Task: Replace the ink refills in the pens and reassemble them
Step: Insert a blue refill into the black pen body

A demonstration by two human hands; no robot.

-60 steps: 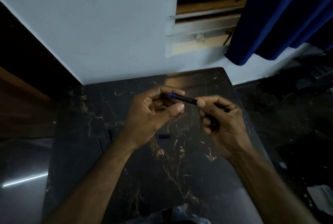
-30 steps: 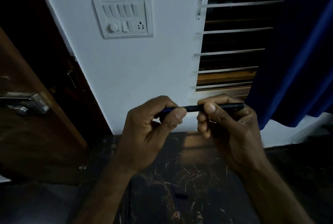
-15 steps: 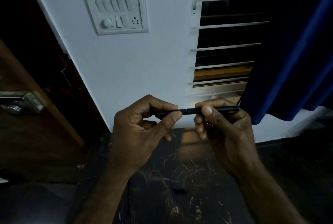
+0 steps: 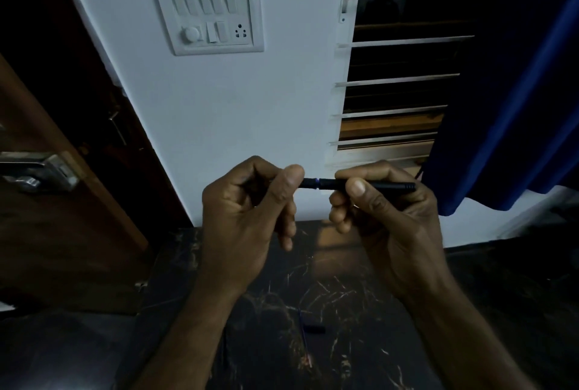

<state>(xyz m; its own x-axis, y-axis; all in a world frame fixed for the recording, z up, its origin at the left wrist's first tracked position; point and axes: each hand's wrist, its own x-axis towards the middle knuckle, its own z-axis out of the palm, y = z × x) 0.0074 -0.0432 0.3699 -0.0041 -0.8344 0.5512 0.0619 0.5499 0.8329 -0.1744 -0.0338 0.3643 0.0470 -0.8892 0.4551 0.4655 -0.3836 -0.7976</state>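
A black pen lies level between both hands, raised in front of the wall. My right hand grips its barrel, thumb on top. My left hand pinches the pen's front section, whose tip is hidden in the fingers. A thin blue band shows at the joint between the two parts. Below, on the dark marble table, lie a thin blue refill and a small black pen piece.
A white wall with a switch panel stands behind the table. A barred window and a blue curtain are at the right. A brown door with a metal handle is at the left.
The view has tilted up from the table to the wall. The blue length showing between the two pen parts has shrunk to a thin band. Both hands keep their grip.
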